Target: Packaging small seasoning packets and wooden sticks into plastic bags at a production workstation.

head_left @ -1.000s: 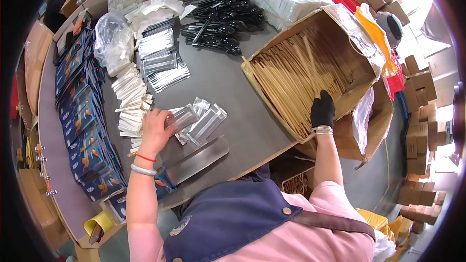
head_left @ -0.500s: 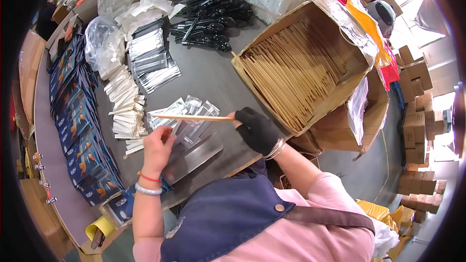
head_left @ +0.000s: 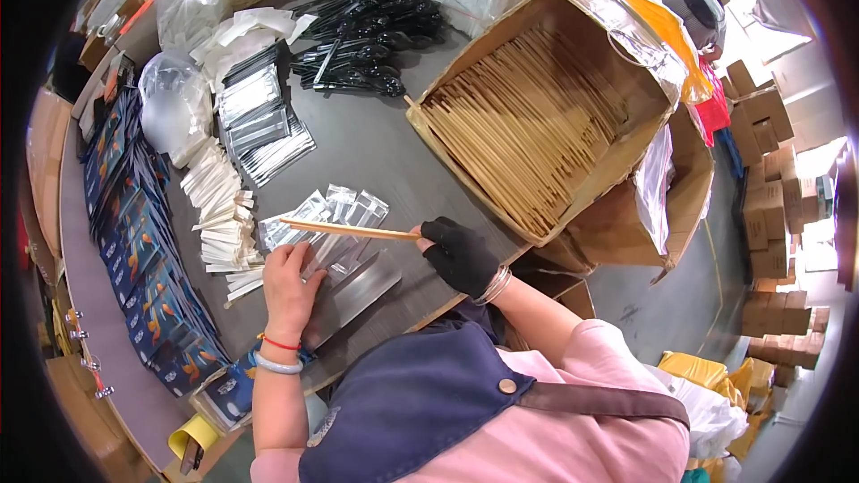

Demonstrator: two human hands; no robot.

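Observation:
My right hand point(head_left: 461, 258), in a black fingerless glove, pinches the near end of a pair of wooden chopsticks point(head_left: 358, 231). The chopsticks point left over a spread of clear plastic packets point(head_left: 335, 210), and their far tips come above my left hand point(head_left: 289, 291). That hand is bare, its thumb apart from its bent fingers, at the edge of the packets; I see nothing between them. Just right of it a shiny metal tray point(head_left: 362, 291) lies along the table's near edge. An open carton point(head_left: 470, 174) to the right holds many more wooden chopsticks point(head_left: 528, 130).
Blue printed sleeves point(head_left: 148, 250) lie in a long overlapping row on the left. Beside them are white paper strips point(head_left: 219, 206), clear-wrapped packs point(head_left: 255, 107) and a plastic bag point(head_left: 174, 107). Black plastic spoons point(head_left: 371, 31) are heaped at the back.
The chopsticks tilt slightly more, their right end lower, still in my right hand. My left thumb and fingers have moved apart and lower. The whole view has shifted a little.

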